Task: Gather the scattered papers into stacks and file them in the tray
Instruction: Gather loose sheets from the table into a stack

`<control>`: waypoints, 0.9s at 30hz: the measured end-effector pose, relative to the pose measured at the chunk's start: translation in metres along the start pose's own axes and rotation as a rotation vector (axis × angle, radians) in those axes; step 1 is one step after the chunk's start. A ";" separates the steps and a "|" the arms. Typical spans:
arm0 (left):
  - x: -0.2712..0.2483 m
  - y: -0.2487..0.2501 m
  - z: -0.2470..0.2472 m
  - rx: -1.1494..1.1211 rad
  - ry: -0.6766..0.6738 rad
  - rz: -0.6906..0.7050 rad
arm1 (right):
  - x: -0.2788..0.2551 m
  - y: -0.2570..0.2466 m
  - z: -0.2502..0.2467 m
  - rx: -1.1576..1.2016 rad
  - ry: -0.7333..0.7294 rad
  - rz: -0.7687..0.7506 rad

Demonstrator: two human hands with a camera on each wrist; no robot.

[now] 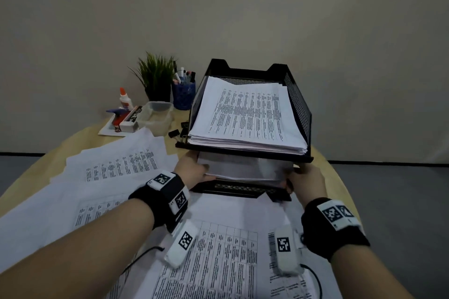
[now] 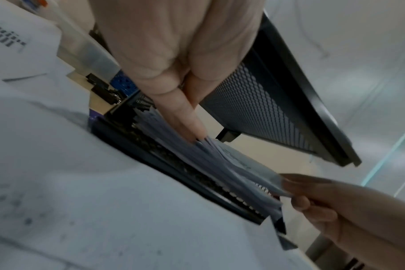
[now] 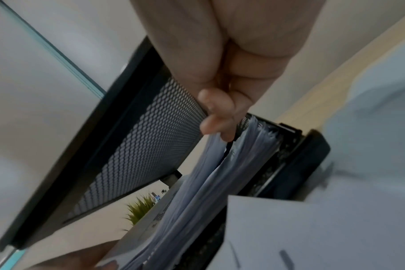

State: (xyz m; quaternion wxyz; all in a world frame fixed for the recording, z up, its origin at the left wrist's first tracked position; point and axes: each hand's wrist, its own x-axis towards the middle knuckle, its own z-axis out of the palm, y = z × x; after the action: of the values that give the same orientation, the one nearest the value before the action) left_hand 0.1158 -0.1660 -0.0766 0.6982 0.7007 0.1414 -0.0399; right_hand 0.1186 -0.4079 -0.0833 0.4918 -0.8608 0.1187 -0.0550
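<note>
A black mesh two-tier tray (image 1: 298, 104) stands on the round wooden table. Its upper tier holds a thick pile of printed sheets (image 1: 247, 116). In the lower tier lies a paper stack (image 1: 245, 170), its front part sticking out. My left hand (image 1: 192, 167) grips the stack's left end and my right hand (image 1: 307, 181) grips its right end. The left wrist view shows my left fingers (image 2: 180, 118) lying along the stack (image 2: 220, 164) under the upper tier's mesh (image 2: 266, 109). In the right wrist view, curled fingers (image 3: 220, 113) pinch the sheets (image 3: 208, 182).
Loose printed sheets cover the table at the left (image 1: 116, 165) and in front of me (image 1: 218, 250). Behind the tray's left side stand a plant (image 1: 156, 77), a blue pen cup (image 1: 184, 94), a clear container (image 1: 156, 114), a glue bottle (image 1: 125, 99) and binder clips (image 1: 177, 133).
</note>
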 end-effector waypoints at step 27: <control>-0.158 -0.024 -0.076 1.020 -0.107 -0.103 | -0.148 -0.012 0.002 -0.727 -0.523 0.084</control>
State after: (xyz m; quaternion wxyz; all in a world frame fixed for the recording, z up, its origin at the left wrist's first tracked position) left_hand -0.0522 -0.1138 -0.0576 0.2711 0.9411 0.1025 -0.1741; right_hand -0.0221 -0.3616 -0.0706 0.1728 -0.9571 0.0370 0.2298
